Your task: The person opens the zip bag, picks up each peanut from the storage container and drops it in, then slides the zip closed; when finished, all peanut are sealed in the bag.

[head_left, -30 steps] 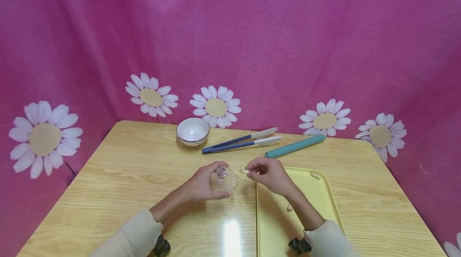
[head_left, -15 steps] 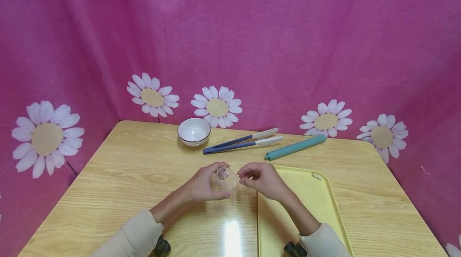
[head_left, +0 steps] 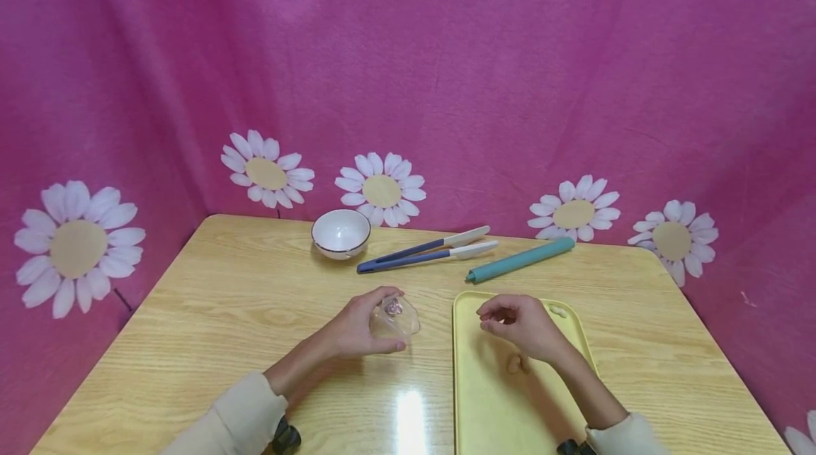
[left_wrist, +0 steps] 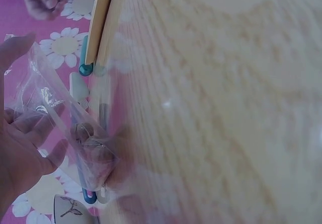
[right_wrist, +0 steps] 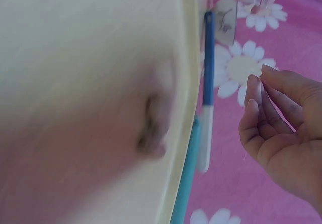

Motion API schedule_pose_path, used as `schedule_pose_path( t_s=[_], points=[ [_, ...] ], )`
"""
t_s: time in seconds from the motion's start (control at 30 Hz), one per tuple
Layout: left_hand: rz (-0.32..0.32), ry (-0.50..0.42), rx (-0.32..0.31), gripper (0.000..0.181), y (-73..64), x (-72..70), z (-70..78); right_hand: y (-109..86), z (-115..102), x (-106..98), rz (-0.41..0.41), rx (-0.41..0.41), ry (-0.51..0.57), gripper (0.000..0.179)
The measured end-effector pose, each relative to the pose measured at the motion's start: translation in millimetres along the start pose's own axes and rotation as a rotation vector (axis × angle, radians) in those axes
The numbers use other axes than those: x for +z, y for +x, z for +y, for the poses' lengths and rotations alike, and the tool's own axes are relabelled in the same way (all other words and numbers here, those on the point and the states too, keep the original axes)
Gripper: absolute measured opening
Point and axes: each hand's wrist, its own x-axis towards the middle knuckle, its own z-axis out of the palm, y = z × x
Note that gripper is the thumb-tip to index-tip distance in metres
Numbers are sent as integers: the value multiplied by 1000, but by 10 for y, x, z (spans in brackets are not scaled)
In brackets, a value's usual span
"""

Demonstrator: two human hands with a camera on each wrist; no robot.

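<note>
My left hand (head_left: 363,327) grips a clear plastic bag (head_left: 394,317) above the table, thumb and fingers spread around its sides. In the left wrist view, brownish rounded pieces show inside the lower part of the bag (left_wrist: 98,156). My right hand (head_left: 523,324) hovers over the yellow tray (head_left: 460,370), fingers loosely bent, with nothing visible between them. One pale peanut (head_left: 557,311) lies in the tray's far right corner. More peanuts (head_left: 516,363) sit below the right wrist, in its shadow; the right wrist view shows them blurred.
A white bowl (head_left: 341,232) with a dark rim stands at the back. Beside it lie blue tongs (head_left: 408,260) with white tips, spread apart. A teal rolled cylinder (head_left: 519,260) rests behind the tray. A pink curtain (head_left: 446,86) with daisies encloses the table.
My right hand brought a peanut to the mouth of the bag, let it go there, and moved back right over the tray. The left hand and bag have stayed in place.
</note>
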Motion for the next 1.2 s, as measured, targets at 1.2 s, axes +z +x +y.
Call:
schedule_pose_path(
  t_s=[1.2],
  points=[
    [11,6,24,77,-9,1,13,-422,471,-243,-144,201,-120,10]
  ],
)
